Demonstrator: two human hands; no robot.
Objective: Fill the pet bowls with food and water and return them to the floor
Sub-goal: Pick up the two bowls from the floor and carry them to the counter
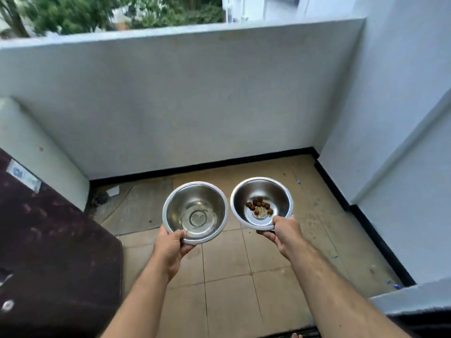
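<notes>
Two filled bowls are carried over the tiled floor point(227, 269): the water bowl point(195, 212) is gripped by the left hand point(170, 247), the food bowl point(261, 203) (kibble inside) by the right hand point(284, 234). Level lowering is called for next.

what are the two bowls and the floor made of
Both bowls, the water bowl and the food bowl, look like stainless steel: silvery, glossy, with mirror-like reflections inside. The floor appears to be matte beige tile, probably ceramic, judging by its square grout lines.

Both forearms extend forward, bare. Left hand point(170, 245) and right hand point(284, 231) each hold a curled grip, thumbs on top.
</notes>
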